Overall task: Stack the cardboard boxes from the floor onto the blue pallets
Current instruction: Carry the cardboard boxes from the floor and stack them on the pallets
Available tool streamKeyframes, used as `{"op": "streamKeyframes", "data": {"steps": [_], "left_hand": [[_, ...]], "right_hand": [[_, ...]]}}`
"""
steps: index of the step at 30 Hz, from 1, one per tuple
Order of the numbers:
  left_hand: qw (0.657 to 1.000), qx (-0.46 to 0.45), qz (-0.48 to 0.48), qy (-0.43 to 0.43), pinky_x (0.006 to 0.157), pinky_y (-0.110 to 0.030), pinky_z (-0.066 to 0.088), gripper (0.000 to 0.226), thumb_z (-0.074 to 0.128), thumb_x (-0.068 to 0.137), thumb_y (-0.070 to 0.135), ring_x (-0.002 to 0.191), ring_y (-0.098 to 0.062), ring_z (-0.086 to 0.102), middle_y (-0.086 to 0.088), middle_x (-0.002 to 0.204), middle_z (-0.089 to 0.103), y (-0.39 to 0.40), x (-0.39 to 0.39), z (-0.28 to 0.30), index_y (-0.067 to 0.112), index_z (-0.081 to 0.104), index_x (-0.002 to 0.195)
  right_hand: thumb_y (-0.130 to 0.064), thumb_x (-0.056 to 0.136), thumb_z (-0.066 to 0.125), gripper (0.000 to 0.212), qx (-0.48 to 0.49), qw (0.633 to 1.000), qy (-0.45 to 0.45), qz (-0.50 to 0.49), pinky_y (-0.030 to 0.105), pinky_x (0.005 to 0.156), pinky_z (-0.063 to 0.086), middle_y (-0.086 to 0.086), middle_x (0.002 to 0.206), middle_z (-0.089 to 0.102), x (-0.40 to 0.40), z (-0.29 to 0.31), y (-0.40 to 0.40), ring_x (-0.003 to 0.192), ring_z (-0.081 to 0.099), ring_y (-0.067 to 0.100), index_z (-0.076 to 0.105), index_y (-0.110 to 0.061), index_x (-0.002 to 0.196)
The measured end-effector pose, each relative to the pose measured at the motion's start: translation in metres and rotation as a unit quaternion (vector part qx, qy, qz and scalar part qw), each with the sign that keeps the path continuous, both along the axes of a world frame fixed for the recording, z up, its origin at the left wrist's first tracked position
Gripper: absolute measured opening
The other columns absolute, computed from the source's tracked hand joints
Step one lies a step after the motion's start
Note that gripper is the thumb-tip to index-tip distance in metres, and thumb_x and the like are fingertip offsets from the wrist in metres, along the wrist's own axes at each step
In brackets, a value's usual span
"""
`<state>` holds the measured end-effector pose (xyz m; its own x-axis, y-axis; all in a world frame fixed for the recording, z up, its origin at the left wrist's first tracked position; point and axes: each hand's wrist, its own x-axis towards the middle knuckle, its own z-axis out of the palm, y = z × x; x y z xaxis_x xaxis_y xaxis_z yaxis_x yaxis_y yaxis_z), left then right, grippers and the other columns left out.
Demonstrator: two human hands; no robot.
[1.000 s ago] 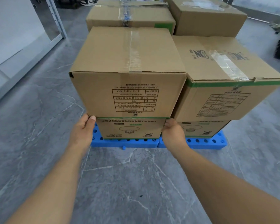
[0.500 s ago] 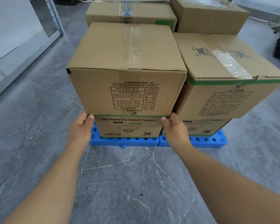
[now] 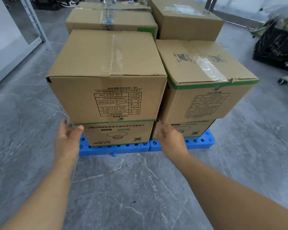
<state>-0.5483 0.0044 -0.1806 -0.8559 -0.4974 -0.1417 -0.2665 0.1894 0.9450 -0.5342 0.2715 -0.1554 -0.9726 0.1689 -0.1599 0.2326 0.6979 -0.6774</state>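
Both hands have just let go of the taped brown cardboard box (image 3: 106, 77): the left hand (image 3: 68, 138) and right hand (image 3: 170, 138) now hover with relaxed, spread fingers just below its bottom corners, holding nothing. The box sits square on a lower printed carton (image 3: 118, 134) atop the blue perforated plastic pallets (image 3: 115, 148), flush beside the green-edged neighbouring box (image 3: 204, 63) to the right, so this placement looks complete. Grey marbled floor (image 3: 123, 188) lies open behind the hands for stepping back.
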Motion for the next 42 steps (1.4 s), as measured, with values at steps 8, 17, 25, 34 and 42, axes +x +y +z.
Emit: {"op": "streamKeyframes", "data": {"steps": [8,17,25,34,42], "left_hand": [[0.992,-0.077,-0.057,-0.083,0.082,-0.029,0.036,0.029,0.05,0.094,0.025,0.094,-0.019,0.051,-0.009,0.117,0.06,0.096,0.042,-0.011,0.011,0.056,0.118],[0.971,-0.02,-0.228,-0.063,0.097,-0.019,0.026,0.047,0.036,0.099,0.012,0.132,-0.014,0.038,-0.001,0.146,0.039,0.213,0.019,0.022,0.017,0.03,0.145],[0.982,0.0,-0.163,-0.09,0.086,-0.02,0.047,0.057,0.035,0.096,0.004,0.104,-0.005,0.055,0.001,0.147,0.037,0.248,-0.008,0.012,0.022,0.021,0.148],[0.987,-0.106,-0.1,-0.068,0.083,-0.023,0.035,0.034,0.046,0.096,0.026,0.097,-0.009,0.051,0.007,0.117,0.06,0.256,-0.01,0.01,0.018,0.051,0.129],[0.971,-0.218,-0.084,-0.058,0.078,-0.027,0.037,0.028,0.043,0.097,0.027,0.092,-0.021,0.054,0.0,0.099,0.062,0.245,-0.007,0.007,0.014,0.06,0.114]], "right_hand": [[-0.021,0.095,0.042,0.016,0.109,0.991,-0.07,-0.034,0.026,0.052,0.032,0.005,0.08,0.055,0.025,0.009,0.091,0.075,0.049,0.023,0.053,-0.014,0.086],[-0.021,0.095,0.044,0.034,0.02,0.986,-0.046,-0.158,0.029,0.054,0.036,0.013,0.115,0.058,-0.015,0.0,0.176,0.072,0.045,0.016,0.048,-0.006,0.125],[-0.006,0.095,0.038,0.044,-0.132,0.98,-0.061,-0.136,0.031,0.072,0.04,0.008,0.132,0.05,-0.034,-0.019,0.201,0.09,0.045,0.019,0.038,-0.017,0.138],[-0.022,0.093,0.047,0.019,-0.202,0.973,-0.036,-0.108,0.04,0.079,0.048,0.007,0.107,0.065,-0.035,-0.022,0.215,0.09,0.056,0.024,0.063,-0.015,0.102],[-0.024,0.091,0.056,0.034,-0.256,0.957,-0.043,-0.128,0.044,0.077,0.053,0.006,0.111,0.063,-0.029,-0.026,0.22,0.087,0.059,0.022,0.054,-0.015,0.124]]}}
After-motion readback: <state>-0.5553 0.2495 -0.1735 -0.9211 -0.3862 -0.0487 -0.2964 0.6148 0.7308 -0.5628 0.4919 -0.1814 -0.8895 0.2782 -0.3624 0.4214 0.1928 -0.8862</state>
